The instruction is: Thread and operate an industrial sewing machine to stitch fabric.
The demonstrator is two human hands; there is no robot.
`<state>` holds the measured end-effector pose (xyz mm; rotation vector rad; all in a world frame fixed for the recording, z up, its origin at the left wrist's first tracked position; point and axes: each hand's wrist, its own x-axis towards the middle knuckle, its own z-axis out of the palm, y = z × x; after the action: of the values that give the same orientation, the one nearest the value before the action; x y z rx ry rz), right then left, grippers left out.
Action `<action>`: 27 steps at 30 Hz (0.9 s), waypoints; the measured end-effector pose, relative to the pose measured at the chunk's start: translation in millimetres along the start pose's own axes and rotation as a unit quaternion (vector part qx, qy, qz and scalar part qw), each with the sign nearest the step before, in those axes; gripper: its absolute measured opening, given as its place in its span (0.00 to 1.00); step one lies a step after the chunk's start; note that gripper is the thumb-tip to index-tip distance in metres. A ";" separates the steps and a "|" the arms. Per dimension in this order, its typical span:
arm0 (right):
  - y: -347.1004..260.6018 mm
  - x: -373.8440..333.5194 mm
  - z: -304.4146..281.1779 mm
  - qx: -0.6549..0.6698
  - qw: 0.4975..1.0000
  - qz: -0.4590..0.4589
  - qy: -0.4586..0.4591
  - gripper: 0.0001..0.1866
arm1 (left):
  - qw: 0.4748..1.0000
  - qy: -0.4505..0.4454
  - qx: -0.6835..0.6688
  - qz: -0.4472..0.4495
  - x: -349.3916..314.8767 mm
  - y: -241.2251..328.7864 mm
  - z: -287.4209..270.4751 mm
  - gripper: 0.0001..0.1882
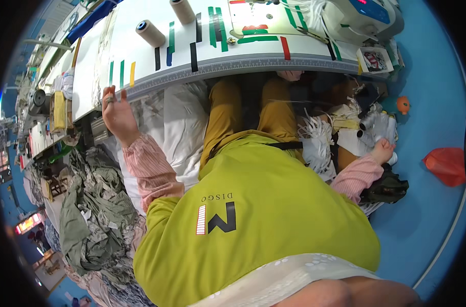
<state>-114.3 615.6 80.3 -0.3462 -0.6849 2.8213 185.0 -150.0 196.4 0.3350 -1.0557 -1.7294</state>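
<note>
Fetching step | our left hand spread open, braced at table edge | right hand down in the white spools — grip unclear | next — close on one, lift

From my remote seat I read this as a garment sewing workshop. A long white tabletop runs across the top of the view, with a ruler strip along its front edge and strips of green, black, yellow and red tape stuck on it as marks. Two cones of beige thread stand on it, and a white industrial sewing machine sits at the far right. A heap of cut grey-green fabric pieces lies on the left, white cloth hangs under the tabletop, and more workstations line up beyond on the left over a blue floor.
</note>
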 end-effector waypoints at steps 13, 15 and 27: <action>184.0 -163.9 170.3 -0.299 0.873 0.294 -0.248 0.12 | 0.878 -0.322 0.352 -0.024 -32.9 -109.3 131.3 0.08; 179.4 -162.1 162.7 -0.339 0.855 0.300 -0.252 0.12 | 0.845 -0.295 0.439 -0.075 -8.9 -125.2 131.6 0.09; 178.1 -166.8 159.9 -0.382 0.814 0.328 -0.288 0.11 | 0.521 -0.356 0.776 -0.018 63.3 -135.4 154.8 0.19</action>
<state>-27.6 349.8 163.5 0.2540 -2.2358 3.1014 -27.9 -118.7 196.0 0.7120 -3.0637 -0.2942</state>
